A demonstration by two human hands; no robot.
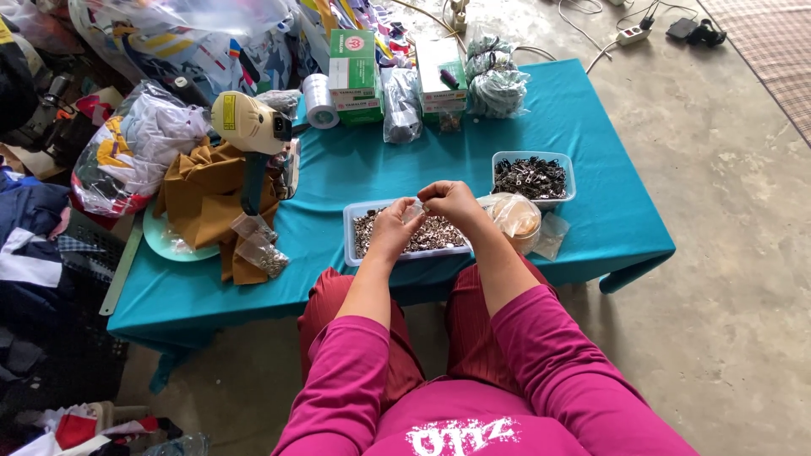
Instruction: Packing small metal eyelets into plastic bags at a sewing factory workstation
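Small clear plastic bag [413, 209] pinched between both hands above clear tray of small metal pieces [363, 221], near front edge of teal-covered table [591, 127]. Left hand [393, 226]: fingers together, tips clamped on bag's left edge. Right hand [452, 201]: fingers curled, tips gripping bag's right edge. Second clear tray of darker metal parts [533, 176] behind right, apart. Round plastic-wrapped container [517, 217] just right of right wrist. Tape dispenser [251, 127] on brown cloth [198, 198] at left.
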